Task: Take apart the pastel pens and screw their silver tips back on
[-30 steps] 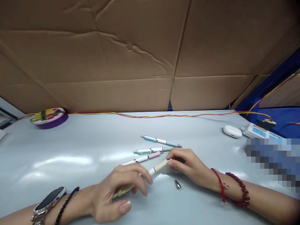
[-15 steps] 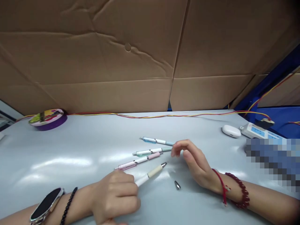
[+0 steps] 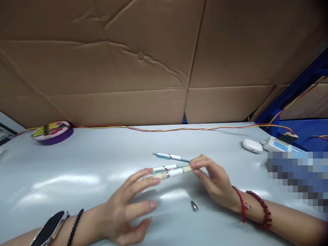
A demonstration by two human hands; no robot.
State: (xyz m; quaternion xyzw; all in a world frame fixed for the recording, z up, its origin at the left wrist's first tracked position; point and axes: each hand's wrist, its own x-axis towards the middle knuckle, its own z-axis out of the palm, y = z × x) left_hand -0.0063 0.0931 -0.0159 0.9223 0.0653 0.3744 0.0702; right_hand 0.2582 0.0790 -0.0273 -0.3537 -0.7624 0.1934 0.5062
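A cream-and-white pen (image 3: 175,172) is pinched at its right end between the thumb and fingers of my right hand (image 3: 212,179). My left hand (image 3: 133,201) is open at the pen's other end, fingers spread, the upper fingertips at or over its clear cream part. Right behind the cream pen lies a green-and-white pen (image 3: 165,168), partly covered. A blue-and-white pen (image 3: 175,157) lies farther back, its right end reaching my right fingers. The pink pen cannot be seen now. A small silver metal cone (image 3: 194,205) lies on the table between my hands.
A purple round box (image 3: 57,136) stands at the back left of the pale table (image 3: 102,150). Red and yellow wires (image 3: 153,130) run along the back edge before a cardboard wall (image 3: 115,75). At the right are a white earbud case (image 3: 252,146) and a power strip (image 3: 278,144).
My left hand has opened from a curled grip. The cream pen has moved back and to the right, its right end now in my right hand. The pink pen has gone out of sight.
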